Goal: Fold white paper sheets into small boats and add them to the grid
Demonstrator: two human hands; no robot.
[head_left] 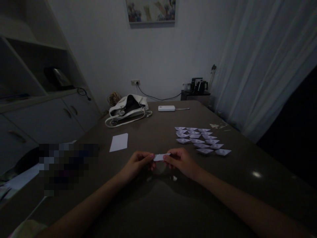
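Between my two hands is a small folded piece of white paper (159, 157), held a little above the dark table. My left hand (140, 160) pinches its left end with thumb and fingers. The right end is gripped the same way by my right hand (181, 161). Several folded white paper boats (195, 140) stand in rows on the table to the right of my right hand. Flat sheets of white paper (119, 142) lie beyond my left hand, to the left.
A white handbag (130, 109) sits at the far left of the table (153, 132). Near the far edge lies a white power bank (166, 108) with a short cable. Paper scraps (218, 126) lie behind the boats. A blurred patch (69, 165) covers things at the left edge.
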